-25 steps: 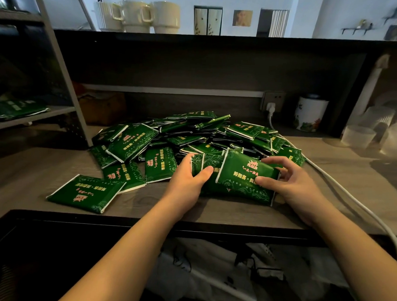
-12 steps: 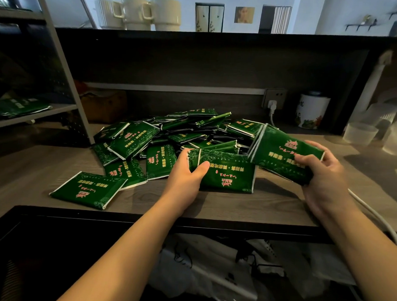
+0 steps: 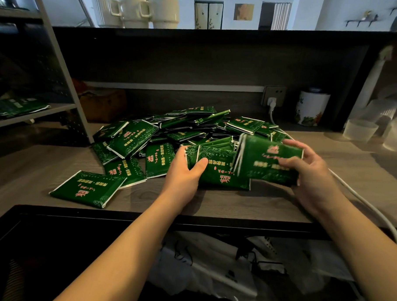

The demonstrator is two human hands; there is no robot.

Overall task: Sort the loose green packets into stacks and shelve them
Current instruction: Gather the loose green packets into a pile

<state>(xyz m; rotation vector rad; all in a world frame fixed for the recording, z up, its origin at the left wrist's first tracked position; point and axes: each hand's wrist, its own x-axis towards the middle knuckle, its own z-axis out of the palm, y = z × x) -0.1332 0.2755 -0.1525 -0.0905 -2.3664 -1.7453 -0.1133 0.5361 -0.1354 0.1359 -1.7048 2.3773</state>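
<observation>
Most of the green packets lie unsorted in a loose heap on the worktop, which serves as the landmark for every position given. Two small bundles are in hand at the heap's near edge. At that edge the left hand grips a bundle of packets resting on the worktop, thumb curled over its top face. Just right of it, the right hand holds a second bundle lifted clear of the surface, fingers curled over the far edge and thumb at the near edge; motion blur hides how many packets it contains. One single packet lies apart, near and left of the heap. On a shelf left of the heap, a few green packets rest, apparently shelved already, though dim light hides their number. Progress is judged early: the bulk of the heap remains to be gathered, squared into stacks and shelved, and the two bundles probably want merging first.
</observation>
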